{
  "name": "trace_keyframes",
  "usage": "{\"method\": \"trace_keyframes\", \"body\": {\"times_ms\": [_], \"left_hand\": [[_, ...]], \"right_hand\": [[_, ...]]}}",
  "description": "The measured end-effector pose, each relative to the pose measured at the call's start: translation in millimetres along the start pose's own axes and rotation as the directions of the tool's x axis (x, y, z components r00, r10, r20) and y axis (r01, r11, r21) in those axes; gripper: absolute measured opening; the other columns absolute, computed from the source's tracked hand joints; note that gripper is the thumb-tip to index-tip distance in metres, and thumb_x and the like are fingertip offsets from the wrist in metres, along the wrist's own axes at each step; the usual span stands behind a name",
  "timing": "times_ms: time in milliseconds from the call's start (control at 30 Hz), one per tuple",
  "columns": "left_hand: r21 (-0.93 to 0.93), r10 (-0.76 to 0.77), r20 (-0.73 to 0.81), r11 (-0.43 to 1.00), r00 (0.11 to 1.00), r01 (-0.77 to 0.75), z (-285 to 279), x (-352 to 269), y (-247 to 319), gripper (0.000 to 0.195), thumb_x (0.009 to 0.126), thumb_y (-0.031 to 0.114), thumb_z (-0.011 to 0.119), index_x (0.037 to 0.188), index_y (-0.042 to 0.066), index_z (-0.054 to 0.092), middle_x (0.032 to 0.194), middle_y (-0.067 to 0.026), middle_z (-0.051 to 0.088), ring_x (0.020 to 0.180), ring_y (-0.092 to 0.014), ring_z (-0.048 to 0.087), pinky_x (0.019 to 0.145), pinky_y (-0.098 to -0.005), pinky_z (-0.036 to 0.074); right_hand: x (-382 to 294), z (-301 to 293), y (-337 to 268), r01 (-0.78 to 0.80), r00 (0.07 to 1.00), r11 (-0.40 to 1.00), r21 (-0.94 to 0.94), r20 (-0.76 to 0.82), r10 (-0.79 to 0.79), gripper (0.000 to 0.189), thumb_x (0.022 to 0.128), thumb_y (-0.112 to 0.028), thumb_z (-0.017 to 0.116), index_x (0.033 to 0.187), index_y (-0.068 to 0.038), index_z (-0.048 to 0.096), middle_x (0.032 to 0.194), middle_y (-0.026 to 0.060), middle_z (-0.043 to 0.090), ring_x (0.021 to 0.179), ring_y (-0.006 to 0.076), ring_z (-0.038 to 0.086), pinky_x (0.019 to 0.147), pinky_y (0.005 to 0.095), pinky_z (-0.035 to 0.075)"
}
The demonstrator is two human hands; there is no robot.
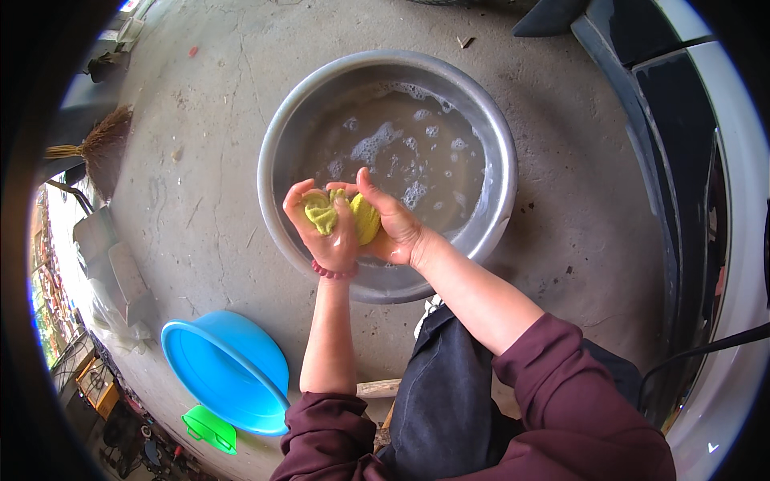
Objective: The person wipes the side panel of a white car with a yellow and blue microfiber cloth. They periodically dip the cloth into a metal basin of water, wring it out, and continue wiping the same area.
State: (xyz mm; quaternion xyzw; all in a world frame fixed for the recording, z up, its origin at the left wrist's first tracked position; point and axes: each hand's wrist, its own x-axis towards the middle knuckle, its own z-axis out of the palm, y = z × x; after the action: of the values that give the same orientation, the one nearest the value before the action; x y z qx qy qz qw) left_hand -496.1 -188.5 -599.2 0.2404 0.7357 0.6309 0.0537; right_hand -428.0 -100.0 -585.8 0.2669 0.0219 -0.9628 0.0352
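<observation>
A wet yellow-green cloth (366, 219) is bunched up between my two hands, over the near left part of a large metal basin (269, 180). My left hand (329, 237), with a red bead bracelet (328, 270) at the wrist, has its fingers curled around one end of the cloth. Against the other end presses my right hand (394, 228), its thumb raised and its fingers partly hidden behind the cloth. Murky brown water (325, 141) with patches of foam (376, 143) fills the lower part of the basin.
A blue plastic basin (228, 373) leans tilted at the lower left, beside a small green plastic container (210, 428). A straw broom (108, 144) lies farther left. Along the right stands a vehicle's white and black body (686, 120). The concrete floor (204, 240) has cracks.
</observation>
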Motion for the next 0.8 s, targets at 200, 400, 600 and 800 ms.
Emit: {"method": "trace_keyframes", "body": {"times_ms": [200, 400, 600, 800], "left_hand": [[-0.147, -0.258, 0.297, 0.939, 0.919, 0.311, -14.7, -3.7, 2.6, 0.048, 0.096, 0.025, 0.057, 0.138, 0.006, 0.042, 0.132, -0.0111, 0.048, 0.120, -0.021, 0.050, 0.099, -0.0340, 0.042], [-0.581, -0.410, 0.809, -0.456, 0.421, 0.674, -28.2, -12.0, 21.8, 0.073, 0.089, 0.066, 0.049, 0.137, 0.012, 0.047, 0.137, -0.0143, 0.052, 0.127, -0.033, 0.049, 0.099, -0.0591, 0.044], [-0.714, -0.479, 0.669, -0.201, 0.568, 0.671, -5.3, -13.4, 22.1, 0.047, 0.097, 0.050, 0.050, 0.103, 0.005, 0.063, 0.106, -0.0128, 0.065, 0.108, -0.025, 0.059, 0.096, -0.0424, 0.047], [-0.675, -0.610, -0.026, 0.595, 0.792, 0.436, 11.0, -19.7, 32.9, 0.012, 0.092, 0.008, 0.063, 0.098, 0.001, 0.057, 0.096, -0.0071, 0.065, 0.090, -0.015, 0.064, 0.076, -0.0265, 0.052]], "right_hand": [[6.3, -2.9, -16.1, 0.465, 0.544, 0.095, -0.880, 0.199, -0.815, 0.008, 0.089, -0.015, 0.064, 0.090, -0.008, 0.064, 0.090, 0.0055, 0.066, 0.081, 0.0250, 0.064, 0.079, 0.0348, 0.051], [-15.3, 3.5, -25.2, 0.494, 0.293, -0.831, -0.256, 0.949, -0.118, 0.011, 0.076, -0.013, 0.069, 0.085, -0.009, 0.063, 0.096, 0.0042, 0.064, 0.100, 0.0282, 0.060, 0.088, 0.0428, 0.052], [-27.3, 17.4, 6.2, 0.584, 0.287, -0.669, -0.460, 0.887, -0.361, 0.023, 0.083, -0.018, 0.069, 0.105, -0.010, 0.065, 0.096, 0.0053, 0.064, 0.098, 0.0266, 0.062, 0.088, 0.0401, 0.053], [-15.3, 22.8, 25.6, 0.619, 0.581, 0.359, -0.698, 0.100, -0.808, 0.022, 0.097, -0.014, 0.056, 0.116, -0.003, 0.060, 0.086, 0.0016, 0.063, 0.081, 0.0103, 0.060, 0.077, 0.0248, 0.050]]}}
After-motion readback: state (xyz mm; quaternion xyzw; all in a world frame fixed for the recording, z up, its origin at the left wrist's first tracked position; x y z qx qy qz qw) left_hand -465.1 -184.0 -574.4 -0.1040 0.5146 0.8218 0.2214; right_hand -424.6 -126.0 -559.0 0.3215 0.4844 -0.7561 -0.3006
